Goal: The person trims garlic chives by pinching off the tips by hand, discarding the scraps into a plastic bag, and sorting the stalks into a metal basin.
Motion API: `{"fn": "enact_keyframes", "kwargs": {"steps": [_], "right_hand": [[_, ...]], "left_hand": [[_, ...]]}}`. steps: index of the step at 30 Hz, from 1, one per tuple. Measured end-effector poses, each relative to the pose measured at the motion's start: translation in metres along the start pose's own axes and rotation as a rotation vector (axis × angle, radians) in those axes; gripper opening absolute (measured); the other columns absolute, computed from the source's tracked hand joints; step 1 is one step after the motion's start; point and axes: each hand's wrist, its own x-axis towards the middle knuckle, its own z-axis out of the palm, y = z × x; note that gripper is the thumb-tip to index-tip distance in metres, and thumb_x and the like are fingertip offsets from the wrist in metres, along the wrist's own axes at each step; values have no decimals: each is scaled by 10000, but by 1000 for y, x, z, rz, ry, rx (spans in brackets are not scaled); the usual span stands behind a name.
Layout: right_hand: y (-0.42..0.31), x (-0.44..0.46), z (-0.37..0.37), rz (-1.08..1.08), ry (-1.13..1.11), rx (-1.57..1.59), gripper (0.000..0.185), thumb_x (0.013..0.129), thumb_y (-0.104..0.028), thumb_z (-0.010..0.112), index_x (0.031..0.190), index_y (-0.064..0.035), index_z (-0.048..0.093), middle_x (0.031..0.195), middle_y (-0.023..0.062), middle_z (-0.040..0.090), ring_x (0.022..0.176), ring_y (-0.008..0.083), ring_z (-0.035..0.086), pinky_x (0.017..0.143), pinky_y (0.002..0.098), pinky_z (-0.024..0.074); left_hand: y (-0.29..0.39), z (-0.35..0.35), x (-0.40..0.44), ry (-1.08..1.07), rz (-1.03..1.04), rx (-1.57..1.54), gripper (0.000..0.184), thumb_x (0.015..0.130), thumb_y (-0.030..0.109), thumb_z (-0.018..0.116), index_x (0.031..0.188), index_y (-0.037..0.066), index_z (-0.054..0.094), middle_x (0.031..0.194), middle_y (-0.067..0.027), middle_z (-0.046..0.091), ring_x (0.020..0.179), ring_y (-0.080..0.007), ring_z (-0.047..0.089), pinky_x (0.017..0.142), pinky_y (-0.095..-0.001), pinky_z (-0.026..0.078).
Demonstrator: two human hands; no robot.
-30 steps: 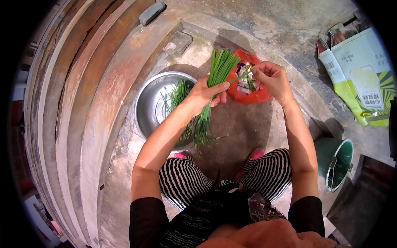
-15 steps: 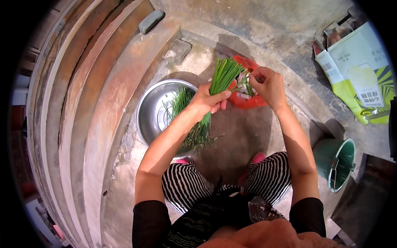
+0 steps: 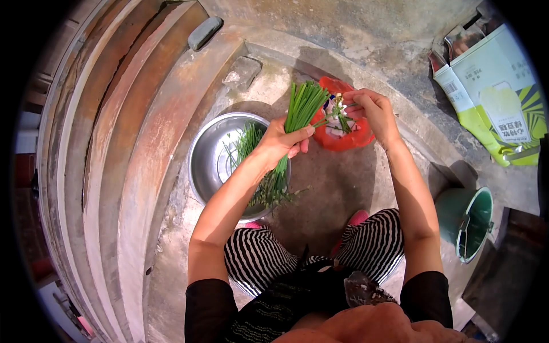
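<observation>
My left hand is wrapped round a bunch of long green stalks, whose lower ends hang over the rim of a steel basin. More thin green stalks lie in the basin. My right hand is closed in a pinch above a red plastic bag; what it holds, if anything, is too small to name. Inside the open bag are pale scraps and some green bits.
A green bucket stands at the right. A green and white bag lies at the upper right. Concrete steps curve along the left, with a grey stone on top. A flat stone sits behind the basin.
The bunch in my left hand has come down slightly since the earliest frame. My right hand has shifted slightly over the red bag, its fingers still pinched. The view has moved a little.
</observation>
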Motion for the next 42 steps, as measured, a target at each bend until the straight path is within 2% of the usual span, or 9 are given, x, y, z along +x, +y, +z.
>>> {"fn": "enact_keyframes", "kwargs": {"steps": [3,7,9,12,15,19,21,30,42], "right_hand": [[1,-7,0,-89,-254,-230,186,854,-103,601,1000,1,651,873,64,653,752,115,611,665,247,495],[-6,-10,6,-151,-243,-601,206,835,-94,613,1026,-20,647,896,108,658,766,137,630,669,259,495],[3,-8,12,-449,124,-870,219,804,-87,635,1018,-44,654,916,132,652,745,187,644,667,293,497],[9,6,-17,-170,264,-663,200,787,-112,641,977,-54,672,982,115,649,714,233,639,666,329,497],[17,0,-14,-375,301,-915,163,787,-134,643,921,-52,688,931,113,663,668,237,630,634,332,495],[-1,-8,3,-388,380,-761,176,801,-166,657,900,-24,687,799,88,675,634,163,615,587,283,475],[-8,-12,14,-100,197,-284,235,811,-225,680,869,3,681,671,27,629,610,80,549,543,235,426],[-3,-10,15,179,-105,83,223,795,-216,718,842,-2,679,661,-13,591,558,39,480,482,215,374],[-13,-15,18,36,-145,29,161,815,-127,672,912,1,682,711,-7,625,597,31,506,564,180,407]], "left_hand": [[-1,0,0,14,2,3,140,852,162,631,830,34,578,567,-47,547,413,-49,408,372,-193,287],[-1,2,1,67,-20,12,131,852,155,628,829,36,578,564,-46,545,411,-49,406,369,-196,285],[1,6,0,10,-5,-7,134,848,157,631,839,35,575,565,-48,544,412,-50,407,368,-196,282],[0,3,-3,22,6,-55,139,847,158,633,855,33,574,569,-49,545,414,-48,408,368,-194,280],[3,1,-5,6,-12,-62,139,847,155,631,864,31,572,575,-49,547,416,-46,409,369,-191,280],[2,5,-4,-24,-2,-18,136,846,148,629,869,25,575,578,-49,549,416,-44,409,372,-188,285],[2,7,-4,-42,5,6,140,843,142,630,884,19,579,583,-48,555,419,-43,413,374,-186,291],[3,9,-5,-9,-2,26,186,844,155,639,932,0,587,598,-55,569,427,-47,425,382,-185,305],[9,6,-8,-44,21,42,232,847,190,645,922,-21,586,601,-72,571,438,-55,435,384,-195,307]]}}
